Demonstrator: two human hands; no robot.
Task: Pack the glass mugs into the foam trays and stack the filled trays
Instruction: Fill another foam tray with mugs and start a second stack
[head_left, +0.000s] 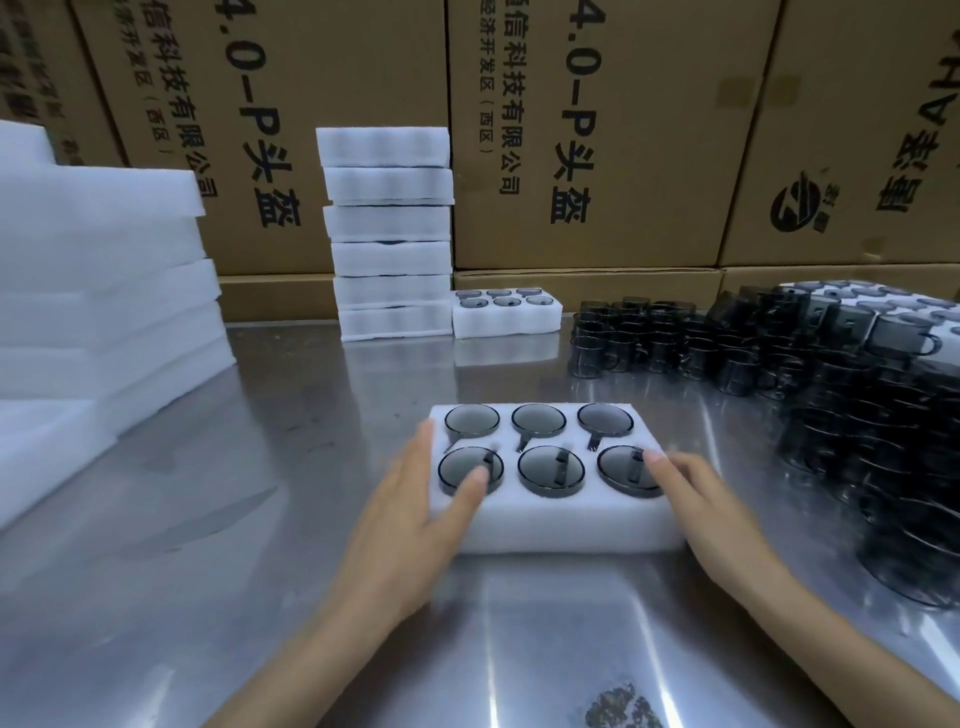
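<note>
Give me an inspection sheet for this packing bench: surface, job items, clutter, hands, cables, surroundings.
Surface: metal table, shiny and scuffed, with a dark smudge near the front edge.
Job's things: near foam tray with all six pockets filled; stack of trays at the back; single filled tray beside the stack; loose glass mugs massed on the right.
Clutter: pile of foam sheets on the left.
Hands: left hand rests on the near tray's left end, thumb on a mug; right hand on its right end, fingers straight.
Cables: nothing seen.
Surroundings: printed cardboard cartons walled up behind the table.
</note>
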